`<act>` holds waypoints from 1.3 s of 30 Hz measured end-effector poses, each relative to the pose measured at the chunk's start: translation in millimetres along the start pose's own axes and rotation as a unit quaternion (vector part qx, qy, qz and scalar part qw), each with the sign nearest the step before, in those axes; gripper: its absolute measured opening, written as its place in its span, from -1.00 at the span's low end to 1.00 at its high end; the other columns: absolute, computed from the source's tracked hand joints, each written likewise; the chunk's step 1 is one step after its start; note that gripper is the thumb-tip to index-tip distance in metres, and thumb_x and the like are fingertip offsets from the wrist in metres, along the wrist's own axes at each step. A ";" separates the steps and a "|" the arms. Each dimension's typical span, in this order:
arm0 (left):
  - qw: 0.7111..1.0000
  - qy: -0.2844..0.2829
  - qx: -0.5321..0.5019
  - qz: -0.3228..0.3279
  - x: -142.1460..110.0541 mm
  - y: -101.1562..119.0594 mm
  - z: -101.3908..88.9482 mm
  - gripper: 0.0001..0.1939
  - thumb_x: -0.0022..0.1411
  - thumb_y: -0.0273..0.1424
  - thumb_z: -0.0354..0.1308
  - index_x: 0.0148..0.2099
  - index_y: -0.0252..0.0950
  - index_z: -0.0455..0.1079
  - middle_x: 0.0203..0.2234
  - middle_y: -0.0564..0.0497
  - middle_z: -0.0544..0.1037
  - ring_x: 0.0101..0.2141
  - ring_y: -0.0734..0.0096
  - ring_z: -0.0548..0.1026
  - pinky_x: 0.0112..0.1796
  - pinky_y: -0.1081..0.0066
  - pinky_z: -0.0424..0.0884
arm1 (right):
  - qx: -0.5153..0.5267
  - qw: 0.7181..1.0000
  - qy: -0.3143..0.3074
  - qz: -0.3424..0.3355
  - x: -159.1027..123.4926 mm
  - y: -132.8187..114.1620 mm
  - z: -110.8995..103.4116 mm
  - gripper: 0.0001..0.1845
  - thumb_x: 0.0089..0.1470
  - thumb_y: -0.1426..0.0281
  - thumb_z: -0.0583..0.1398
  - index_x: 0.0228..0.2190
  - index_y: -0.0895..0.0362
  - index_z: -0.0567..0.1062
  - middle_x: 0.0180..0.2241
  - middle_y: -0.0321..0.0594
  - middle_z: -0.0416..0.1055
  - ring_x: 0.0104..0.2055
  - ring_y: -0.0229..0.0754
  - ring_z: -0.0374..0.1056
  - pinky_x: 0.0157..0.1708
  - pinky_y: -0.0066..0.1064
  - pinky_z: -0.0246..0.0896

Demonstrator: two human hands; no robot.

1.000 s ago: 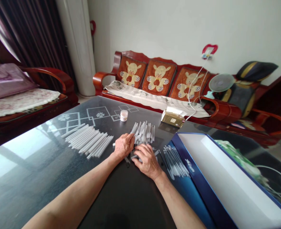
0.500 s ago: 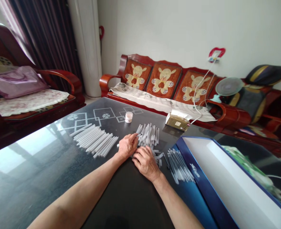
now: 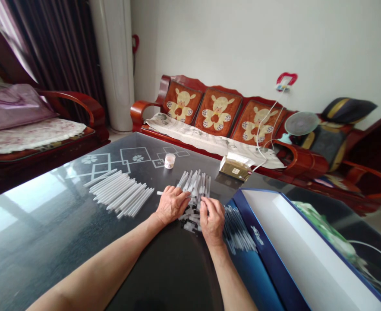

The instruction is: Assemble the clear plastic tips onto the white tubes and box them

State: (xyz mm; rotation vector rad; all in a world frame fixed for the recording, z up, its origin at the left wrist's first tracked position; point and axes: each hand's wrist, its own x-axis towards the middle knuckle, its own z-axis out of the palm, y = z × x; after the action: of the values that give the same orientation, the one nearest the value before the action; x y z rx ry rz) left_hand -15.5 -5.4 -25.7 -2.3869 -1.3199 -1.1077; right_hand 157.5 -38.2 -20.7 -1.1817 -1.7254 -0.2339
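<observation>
My left hand is closed around a slim white pen barrel, whose end sticks out on the left of the fist. My right hand is closed in a pinch just to the right, its fingertips at something too small to make out. Beyond both hands lies a bunch of whitish translucent pen parts. Small pen caps, clear with dark bits, are scattered between the hands. To the left, a row of white pen barrels lies side by side. Thin pen refills lie right of my right hand.
A long blue box with a white inside stands at the right, beside a green-and-white plastic packet. A small round tub and a tissue box stand farther back on the dark glossy table.
My right hand has moved right, away from my left hand, uncovering the small caps between them. The left hand has turned slightly and still grips the barrel. The view has shifted a little.
</observation>
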 end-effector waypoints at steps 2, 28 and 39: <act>1.000 -0.003 0.001 0.017 -0.1 2.3 -0.4 -0.73 0.31 -0.24 -0.04 -0.10 -0.17 0.44 -0.43 -0.02 0.43 -0.37 0.32 0.31 -0.26 0.29 0.17 | -0.003 1.000 -0.015 -0.005 0.3 6.6 -0.9 -0.78 0.16 0.39 0.10 -0.22 0.14 0.52 -0.29 -0.12 0.46 -0.21 -0.12 0.36 -0.13 -0.24 0.22; 0.998 -0.038 -0.010 0.038 2.2 8.8 -1.1 -0.69 0.34 -0.29 -0.12 -0.09 -0.19 0.44 -0.45 -0.05 0.39 -0.38 0.30 0.27 -0.21 0.25 0.15 | 0.135 0.987 -0.075 0.048 5.6 3.4 4.0 -0.84 0.10 0.36 0.10 -0.28 0.13 0.42 -0.31 -0.16 0.40 -0.21 -0.14 0.34 -0.17 -0.29 0.25; 0.998 -0.049 -0.006 0.037 2.1 8.7 -0.5 -0.68 0.34 -0.28 -0.13 -0.12 -0.20 0.45 -0.47 -0.05 0.38 -0.38 0.30 0.28 -0.21 0.25 0.16 | 0.047 0.997 -0.065 0.014 4.0 8.3 9.3 -0.79 0.16 0.38 0.06 -0.36 0.13 0.49 -0.37 -0.15 0.46 -0.27 -0.15 0.36 -0.18 -0.29 0.22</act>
State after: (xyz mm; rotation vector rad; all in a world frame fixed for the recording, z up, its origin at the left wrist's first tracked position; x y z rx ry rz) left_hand -8.2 -9.4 -22.4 -2.5057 -1.2450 -0.9934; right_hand 158.2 -25.9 -24.9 -1.1723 -1.8109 -0.0605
